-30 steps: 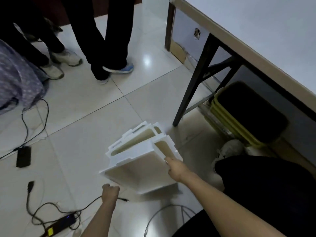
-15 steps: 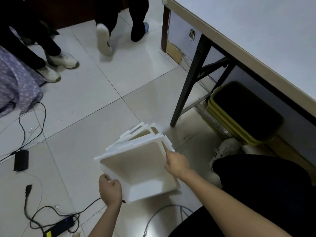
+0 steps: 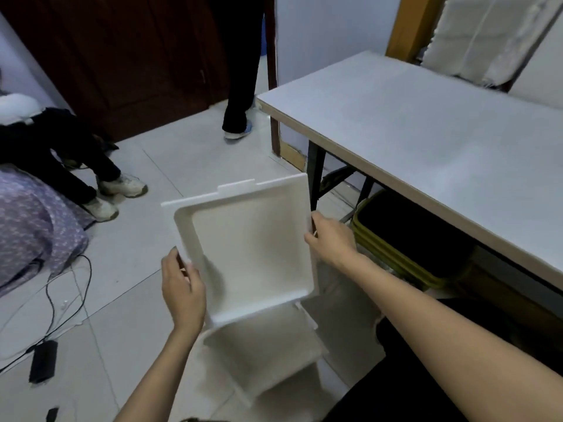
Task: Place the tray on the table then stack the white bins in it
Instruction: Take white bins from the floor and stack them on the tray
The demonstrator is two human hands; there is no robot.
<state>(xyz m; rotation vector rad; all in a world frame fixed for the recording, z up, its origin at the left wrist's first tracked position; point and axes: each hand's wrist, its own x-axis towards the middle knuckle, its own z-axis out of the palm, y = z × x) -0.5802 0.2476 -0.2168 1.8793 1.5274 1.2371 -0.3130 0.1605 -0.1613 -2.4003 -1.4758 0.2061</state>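
A shallow white plastic bin (image 3: 249, 248), rectangular with rounded inner corners and a flat flanged rim bearing a small raised tab on its far edge, is held in the air above the pale glossy tiled floor (image 3: 137, 269), tilted so its smooth, empty interior faces the camera. The left hand (image 3: 182, 287) is closed on the bin's near-left edge, thumb laid over the rim; the right hand (image 3: 330, 239) is clasped on the right edge, its fingers (image 3: 313, 222) wrapped behind the rim. A second white bin (image 3: 268, 354) of the same matte plastic is seen directly below the first, resting on the floor, partly hidden; whether more are nested with it cannot be told. The broad grey-white desk (image 3: 426, 141), smooth-topped with a pale edge band and dark metal folding legs, stands to the right, just beside the held bin. Under the desk sits a stack of olive-yellow rectangular trays (image 3: 396, 257) whose dark interior shows no contents. Black cables (image 3: 61, 287) and one black power adapter (image 3: 43, 360) lie on the floor at left, near a purple patterned fabric (image 3: 30, 226). Legs of two other people (image 3: 237, 71) are visible in the background before a dark wooden door (image 3: 137, 62).
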